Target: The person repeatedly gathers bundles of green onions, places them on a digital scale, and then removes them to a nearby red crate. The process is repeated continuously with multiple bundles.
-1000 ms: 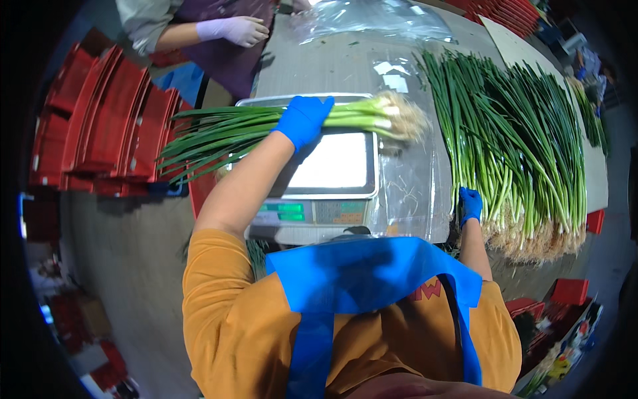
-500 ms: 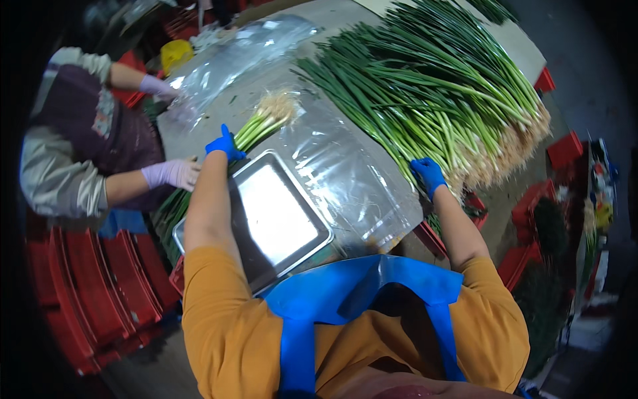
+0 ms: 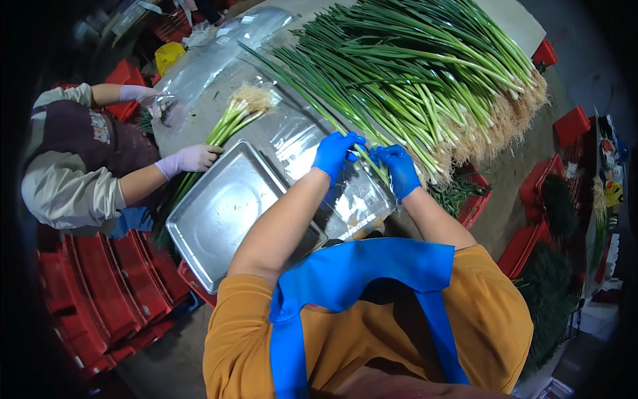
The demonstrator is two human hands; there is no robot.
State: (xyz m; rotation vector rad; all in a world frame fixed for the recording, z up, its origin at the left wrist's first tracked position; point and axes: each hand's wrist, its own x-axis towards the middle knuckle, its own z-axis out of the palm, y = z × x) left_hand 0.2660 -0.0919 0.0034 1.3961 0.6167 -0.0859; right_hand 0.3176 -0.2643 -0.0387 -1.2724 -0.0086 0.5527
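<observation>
Scallions [image 3: 327,116], partly hidden, are pinched in the left hand [image 3: 337,157]; I cannot tell the right hand's grip [image 3: 400,171].

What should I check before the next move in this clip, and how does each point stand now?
1. Left hand closed around green onion stalks: ok.
2. Right hand gripping those same stalks: cannot tell; it sits near their lower ends.
3. Both of these hands gloved: ok, in blue.
4. Stalks apart from the large pile: cannot tell; they run alongside it.
5. Co-worker's hand apart from those two: ok; it holds another bunch beside the metal pan.
</observation>
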